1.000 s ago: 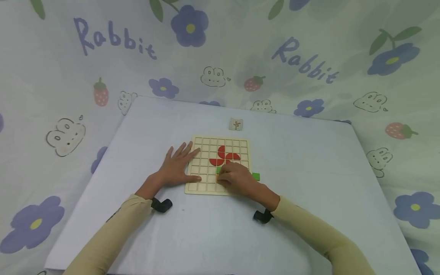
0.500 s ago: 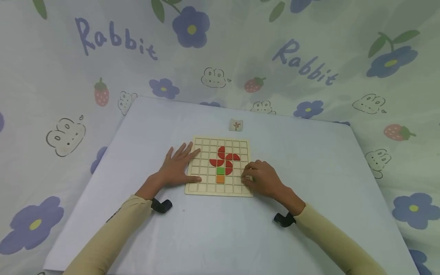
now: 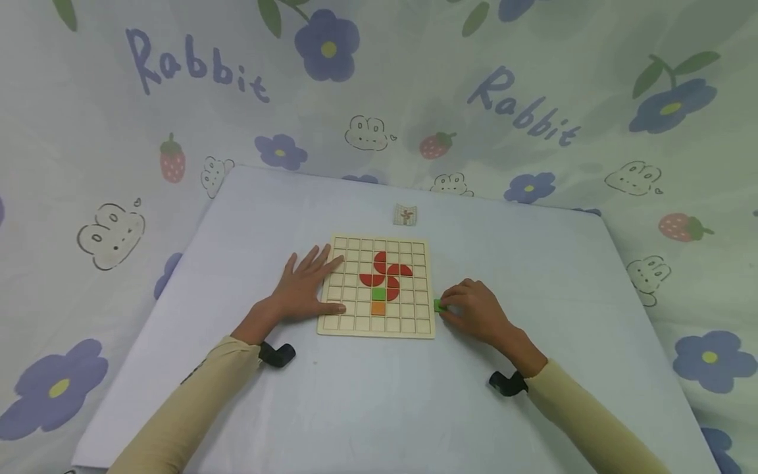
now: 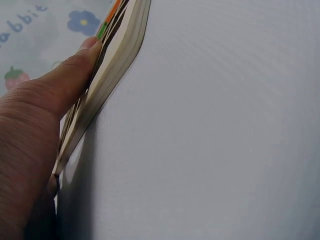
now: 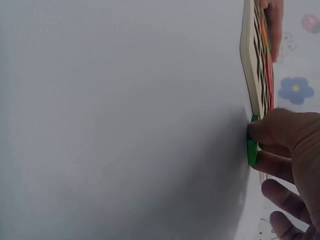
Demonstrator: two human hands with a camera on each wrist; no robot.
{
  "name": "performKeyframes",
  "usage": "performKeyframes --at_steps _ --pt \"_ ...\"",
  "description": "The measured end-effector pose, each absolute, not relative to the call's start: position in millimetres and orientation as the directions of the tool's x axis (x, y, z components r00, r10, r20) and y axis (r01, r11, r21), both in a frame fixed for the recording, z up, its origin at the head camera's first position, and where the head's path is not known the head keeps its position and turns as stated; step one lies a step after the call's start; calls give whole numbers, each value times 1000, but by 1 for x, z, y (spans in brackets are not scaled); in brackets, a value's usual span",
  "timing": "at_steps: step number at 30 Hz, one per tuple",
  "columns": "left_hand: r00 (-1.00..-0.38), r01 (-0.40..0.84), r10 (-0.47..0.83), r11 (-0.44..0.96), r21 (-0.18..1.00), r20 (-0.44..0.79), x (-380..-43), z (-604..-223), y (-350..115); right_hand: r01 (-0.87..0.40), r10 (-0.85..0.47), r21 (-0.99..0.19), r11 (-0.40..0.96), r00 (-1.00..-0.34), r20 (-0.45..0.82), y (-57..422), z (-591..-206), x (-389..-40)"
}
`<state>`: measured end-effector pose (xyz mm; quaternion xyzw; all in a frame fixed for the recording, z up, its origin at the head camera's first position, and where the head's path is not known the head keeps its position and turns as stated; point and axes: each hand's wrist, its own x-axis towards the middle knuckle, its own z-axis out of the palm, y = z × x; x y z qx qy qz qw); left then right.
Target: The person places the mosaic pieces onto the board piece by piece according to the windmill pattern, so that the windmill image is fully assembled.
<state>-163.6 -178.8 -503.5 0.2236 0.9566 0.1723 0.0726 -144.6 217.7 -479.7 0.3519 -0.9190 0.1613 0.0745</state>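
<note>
A pale wooden grid board (image 3: 417,316) lies on the table. Red curved pieces (image 3: 372,280) form a pinwheel in its grid, with a green square tile (image 3: 379,294) and an orange square tile (image 3: 378,308) in a column beneath. My left hand (image 3: 301,289) rests spread over the board's left edge, thumb on the lower cells. Just off the right edge, my right hand (image 3: 478,313) pinches a second green square tile (image 5: 252,151) between thumb and forefinger. In the right wrist view its other fingers hang apart from the tile.
A small card (image 3: 405,215) printed with a pinwheel pattern lies beyond the board. The white table (image 3: 379,401) extends around it, and a curtain (image 3: 379,85) with flowers and rabbits hangs behind. Each wrist carries a black camera (image 3: 507,384).
My right hand has left the orange tile in the grid and moved right, off the board, to the loose green tile, which it now pinches. The left hand stays in place.
</note>
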Motion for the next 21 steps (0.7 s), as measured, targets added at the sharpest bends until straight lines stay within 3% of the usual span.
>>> performKeyframes --at_steps 5,11,21 --pt "-888 403 455 839 366 -65 -162 -500 -178 -706 -622 -192 682 -698 356 217 -475 -151" --pt "-888 400 454 842 362 -74 -162 -498 -179 -743 -639 -263 615 -665 386 185 -473 -150" --pt "-887 393 453 846 362 -95 -162 -498 -179 -866 -762 -236 440 -499 411 117 -475 -136"
